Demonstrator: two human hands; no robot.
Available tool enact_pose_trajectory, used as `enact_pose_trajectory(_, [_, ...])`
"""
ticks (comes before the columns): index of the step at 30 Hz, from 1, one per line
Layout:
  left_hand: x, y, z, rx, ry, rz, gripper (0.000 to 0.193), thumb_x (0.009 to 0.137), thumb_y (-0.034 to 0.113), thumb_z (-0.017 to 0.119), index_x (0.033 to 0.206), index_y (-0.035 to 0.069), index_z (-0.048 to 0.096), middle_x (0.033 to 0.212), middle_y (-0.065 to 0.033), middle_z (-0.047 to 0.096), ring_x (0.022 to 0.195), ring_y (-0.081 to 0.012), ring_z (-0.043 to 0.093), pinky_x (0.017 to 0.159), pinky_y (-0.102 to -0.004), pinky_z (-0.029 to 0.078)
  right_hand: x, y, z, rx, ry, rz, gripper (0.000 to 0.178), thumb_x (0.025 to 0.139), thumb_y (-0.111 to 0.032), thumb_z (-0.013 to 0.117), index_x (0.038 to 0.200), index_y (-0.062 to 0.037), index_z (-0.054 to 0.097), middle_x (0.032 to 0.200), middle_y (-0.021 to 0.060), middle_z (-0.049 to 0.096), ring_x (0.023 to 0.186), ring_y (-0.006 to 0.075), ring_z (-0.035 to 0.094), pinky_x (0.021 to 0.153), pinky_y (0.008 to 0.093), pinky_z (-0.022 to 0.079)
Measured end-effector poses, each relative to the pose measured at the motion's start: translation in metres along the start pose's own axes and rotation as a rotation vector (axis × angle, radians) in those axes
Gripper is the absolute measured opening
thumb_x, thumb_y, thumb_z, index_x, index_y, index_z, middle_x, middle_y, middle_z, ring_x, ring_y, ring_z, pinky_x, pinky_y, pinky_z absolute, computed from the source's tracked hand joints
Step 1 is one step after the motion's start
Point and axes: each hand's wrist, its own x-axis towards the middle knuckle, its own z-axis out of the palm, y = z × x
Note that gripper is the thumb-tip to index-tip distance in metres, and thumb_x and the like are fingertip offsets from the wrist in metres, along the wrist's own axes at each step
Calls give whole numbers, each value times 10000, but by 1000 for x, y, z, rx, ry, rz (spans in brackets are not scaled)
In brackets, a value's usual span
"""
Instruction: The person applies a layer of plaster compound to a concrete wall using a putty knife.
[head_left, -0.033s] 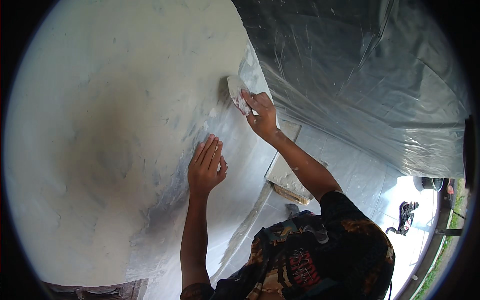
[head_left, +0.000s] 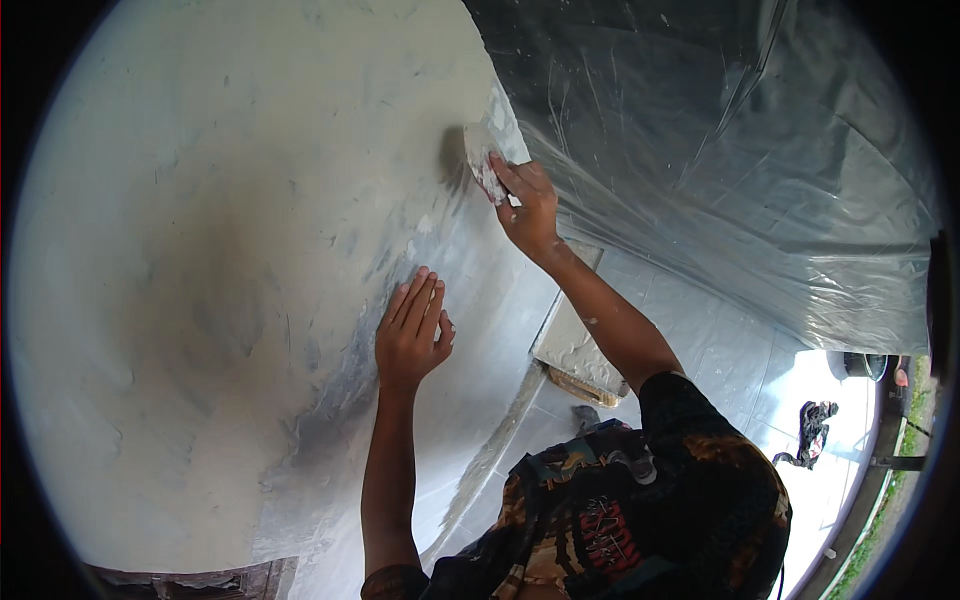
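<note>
Big pale plastered wall (head_left: 200,250) fills the left side, smooth-ish with grey streaks lower down. The left hand (head_left: 410,335) is flat on it, fingers straight and together, not gripping anything. Up and to the right, the right hand (head_left: 528,208) is closed around a small putty knife (head_left: 482,160), with the blade pressed against the wall right at the edge of the plastic sheet (head_left: 720,170) that hangs over the right side. Below the right forearm there's a flat board (head_left: 572,345) lying on the tiled floor (head_left: 720,350), with what looks like a layer of grey putty on top, though it's hard to say for sure at this angle. Far right, a dark bucket (head_left: 858,366) sits by the edge; I can't see what's in it.
</note>
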Motion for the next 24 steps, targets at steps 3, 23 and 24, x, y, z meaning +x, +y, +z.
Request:
enact_pose_trajectory(3, [0,-2,5,-1,20,6,321,822,66,601,1118,-15,696,1220,-138,685,1229,-244,609,1098,-395,422,64,36,9,-82,53,12,649,665,102,659,1289,-73,637,863,104,617,770,300,539,717,384,476])
enact_pose_trajectory(23, [1,-1,7,6,0,14,340,805,55,598,1123,-21,687,1209,-155,688,1230,-269,611,1072,-425,442,100,47,12,-116,-4,107,603,709,18,677,1302,-84,629,856,123,613,836,304,578,747,411,497])
enact_pose_trajectory(24, [2,0,7,6,3,16,340,805,55,598,1123,-21,687,1209,-155,688,1230,-269,611,1072,-425,442,96,47,12,-179,-65,92,622,711,1,681,1319,-114,619,910,109,635,889,305,595,776,432,521])
